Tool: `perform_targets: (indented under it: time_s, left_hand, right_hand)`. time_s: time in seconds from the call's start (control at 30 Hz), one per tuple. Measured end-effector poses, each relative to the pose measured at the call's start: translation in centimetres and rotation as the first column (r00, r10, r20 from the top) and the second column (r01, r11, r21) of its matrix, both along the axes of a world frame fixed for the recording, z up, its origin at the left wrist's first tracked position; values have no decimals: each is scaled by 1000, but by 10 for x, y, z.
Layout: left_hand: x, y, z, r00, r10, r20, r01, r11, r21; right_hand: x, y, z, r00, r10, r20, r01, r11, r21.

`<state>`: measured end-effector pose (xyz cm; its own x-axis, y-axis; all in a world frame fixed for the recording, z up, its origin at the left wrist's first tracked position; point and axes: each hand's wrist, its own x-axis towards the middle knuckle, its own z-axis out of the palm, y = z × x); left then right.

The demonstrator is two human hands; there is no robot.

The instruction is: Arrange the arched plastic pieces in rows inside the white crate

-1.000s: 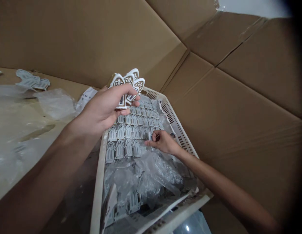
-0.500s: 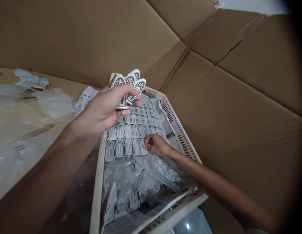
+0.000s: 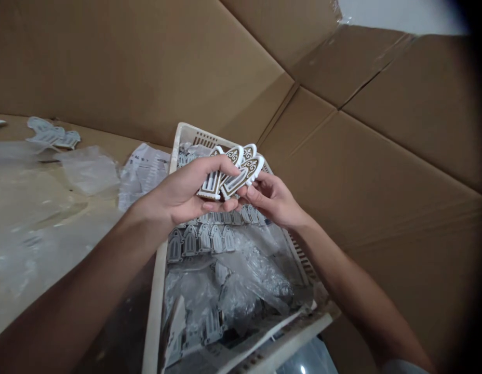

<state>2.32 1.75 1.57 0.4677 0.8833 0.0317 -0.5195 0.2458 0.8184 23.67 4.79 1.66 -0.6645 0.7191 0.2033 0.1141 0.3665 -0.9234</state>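
My left hand point(image 3: 194, 189) is closed around several white and gold arched window-shaped pieces point(image 3: 241, 174), fanned out above the crate. Scrollwork fills their pointed tops. My right hand point(image 3: 274, 200) pinches the rightmost piece at its edge, its fingers meeting those of my left hand. Beneath both hands stands a white plastic crate point(image 3: 157, 291). Rows of similar pale arched pieces point(image 3: 204, 239) lie in it, partly covered by my hands. Crumpled clear plastic film point(image 3: 244, 280) and newspaper lie in the near part.
Tall cardboard walls point(image 3: 400, 156) enclose the back and right. To the left, clear plastic bags point(image 3: 50, 208) spread over the surface, with a printed paper point(image 3: 143, 169) beside the crate. A few loose arched pieces point(image 3: 54, 134) lie at the far left.
My right hand has risen from the rows in the crate to the pieces in my left hand. My left hand has come lower and slightly right with its fanned pieces.
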Motion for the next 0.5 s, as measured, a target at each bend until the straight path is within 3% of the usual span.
perform_targets:
  time_s: [0.13,0.23,0.5]
  left_hand:
    - [-2,-5,1,995,-103,-10,103,995,0]
    - [-5,-7,1,983,-163,-81,161,987,-30]
    - [-2,-6,-2,980,-135,-144,129,990,-49]
  right_hand:
    - [-1,0,-3,999,7,-45,-7,1000,-9]
    - [-1,-3,4,998,-54,19,52,996,69]
    - [-3,-26,24,964,-261,54,244,947,208]
